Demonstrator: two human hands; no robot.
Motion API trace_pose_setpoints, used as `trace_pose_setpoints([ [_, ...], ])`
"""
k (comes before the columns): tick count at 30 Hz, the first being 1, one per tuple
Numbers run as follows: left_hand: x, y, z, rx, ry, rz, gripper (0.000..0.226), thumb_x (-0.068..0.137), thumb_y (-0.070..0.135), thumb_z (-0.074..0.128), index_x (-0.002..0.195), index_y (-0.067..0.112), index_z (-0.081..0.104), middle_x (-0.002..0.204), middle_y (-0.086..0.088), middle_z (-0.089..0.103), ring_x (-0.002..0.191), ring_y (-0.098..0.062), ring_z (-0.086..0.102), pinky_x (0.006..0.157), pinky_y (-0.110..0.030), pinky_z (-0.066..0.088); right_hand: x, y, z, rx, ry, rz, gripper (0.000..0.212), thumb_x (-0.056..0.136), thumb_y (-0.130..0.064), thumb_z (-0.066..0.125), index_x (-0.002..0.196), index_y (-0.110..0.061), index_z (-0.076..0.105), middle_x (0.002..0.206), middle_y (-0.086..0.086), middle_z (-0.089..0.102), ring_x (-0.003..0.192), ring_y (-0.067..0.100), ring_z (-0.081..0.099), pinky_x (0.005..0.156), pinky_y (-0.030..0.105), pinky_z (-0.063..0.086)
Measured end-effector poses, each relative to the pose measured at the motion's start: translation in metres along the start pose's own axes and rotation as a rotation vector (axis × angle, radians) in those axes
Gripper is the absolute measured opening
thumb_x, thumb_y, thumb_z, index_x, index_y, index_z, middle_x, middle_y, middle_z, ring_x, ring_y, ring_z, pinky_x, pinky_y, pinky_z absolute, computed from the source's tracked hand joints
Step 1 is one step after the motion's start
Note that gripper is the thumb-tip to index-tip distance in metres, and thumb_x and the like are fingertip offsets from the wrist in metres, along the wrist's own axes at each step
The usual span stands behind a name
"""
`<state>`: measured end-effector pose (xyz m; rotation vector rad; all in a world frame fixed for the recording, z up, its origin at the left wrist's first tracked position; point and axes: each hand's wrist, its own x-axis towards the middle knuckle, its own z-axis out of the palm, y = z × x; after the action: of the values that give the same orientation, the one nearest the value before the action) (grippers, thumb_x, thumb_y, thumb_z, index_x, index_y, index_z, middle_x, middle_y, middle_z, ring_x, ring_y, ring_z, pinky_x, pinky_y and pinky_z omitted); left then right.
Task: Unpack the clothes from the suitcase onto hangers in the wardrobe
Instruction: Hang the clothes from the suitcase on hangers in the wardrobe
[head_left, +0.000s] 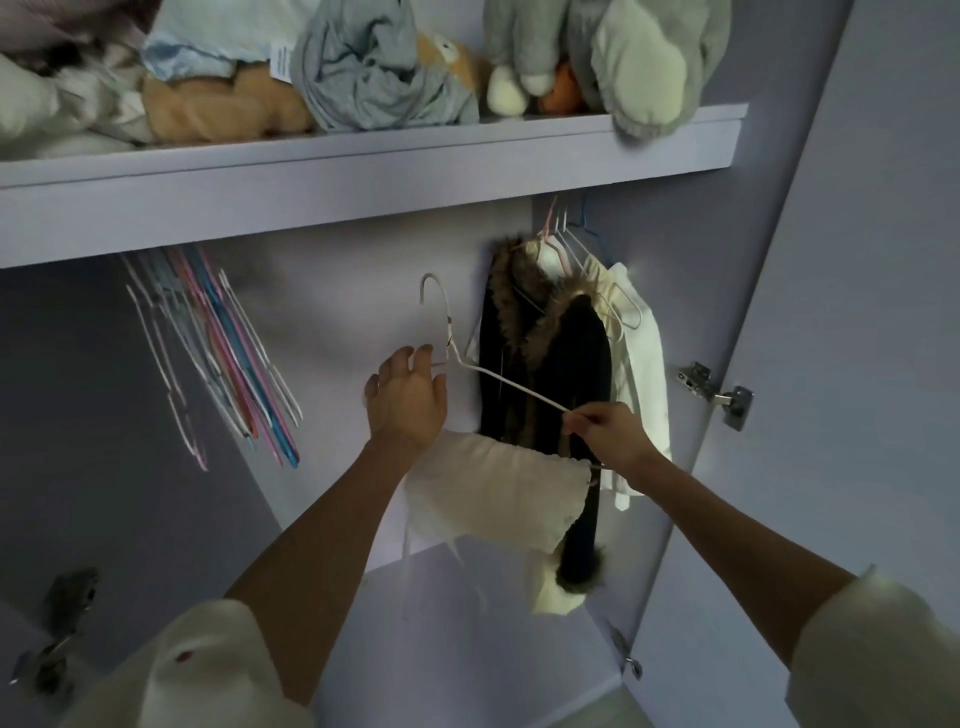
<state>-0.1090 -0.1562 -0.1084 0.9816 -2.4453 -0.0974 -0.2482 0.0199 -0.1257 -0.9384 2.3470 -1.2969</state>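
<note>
wardrobe (363, 312), rail hidden, hanger (498, 376) held

Left hand (405, 397) raised, fingers spread; right hand (605, 431) pinching.

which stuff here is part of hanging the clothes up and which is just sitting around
In the job:
white hanger
cream garment draped on it
left hand
right hand
black fur-trimmed coat, already hung
spare hangers

Just lying about:
soft toys on the shelf
grey bundled cloth
door hinge
</note>
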Motion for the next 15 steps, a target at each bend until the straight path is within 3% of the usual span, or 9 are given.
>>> trace_pose_setpoints([
  [3,-0.001,0.012,-0.015,0.024,0.091,0.053,0.044,0.096,0.024,0.043,0.138,0.012,0.039,0.143,-0.014,0.037,0.129,-0.031,0.037,0.102,-0.042,0.031,0.003,-0.013,0.004,0.058,0.012,0.059,0.021,0.090,-0.009,0.050,0.093,-0.007,0.071,0.065,0.000,0.055,0.061,0.011,0.047,0.054,0.018,0.037],
  [7,0.002,0.022,-0.037,0.152,0.432,0.238,0.045,0.070,0.012,0.071,0.114,0.006,0.060,0.116,-0.020,0.060,0.100,-0.036,0.058,0.080,-0.042,0.047,0.012,-0.033,0.000,0.104,0.039,0.052,0.025,0.088,-0.004,0.047,0.099,-0.003,0.070,0.064,-0.002,0.052,0.066,0.015,0.049,0.062,0.025,0.040],
  [11,0.012,0.032,-0.061,0.302,0.632,0.353,0.051,0.070,0.015,0.053,0.121,0.013,0.049,0.124,-0.018,0.056,0.111,-0.030,0.041,0.085,-0.040,0.031,0.025,-0.050,-0.010,0.132,0.123,-0.001,0.026,0.088,-0.002,0.046,0.100,0.001,0.068,0.098,0.018,0.066,0.085,0.025,0.054,0.079,0.033,0.045],
  [13,0.018,0.039,-0.068,0.387,0.680,0.356,0.057,0.072,0.018,0.041,0.129,0.015,0.043,0.133,-0.018,0.050,0.122,-0.032,0.035,0.092,-0.044,0.028,0.032,-0.054,-0.016,0.127,0.169,-0.028,0.030,0.088,-0.001,0.042,0.103,0.000,0.068,0.108,0.018,0.065,0.095,0.030,0.056,0.078,0.029,0.042],
  [15,0.025,0.048,-0.070,0.484,0.679,0.324,0.065,0.073,0.022,0.044,0.137,0.017,0.036,0.143,-0.017,0.040,0.132,-0.036,0.029,0.102,-0.052,0.027,0.044,-0.052,-0.022,0.158,0.204,-0.056,0.033,0.089,0.000,0.039,0.107,-0.001,0.067,0.113,0.015,0.064,0.101,0.029,0.056,0.077,0.024,0.039],
])
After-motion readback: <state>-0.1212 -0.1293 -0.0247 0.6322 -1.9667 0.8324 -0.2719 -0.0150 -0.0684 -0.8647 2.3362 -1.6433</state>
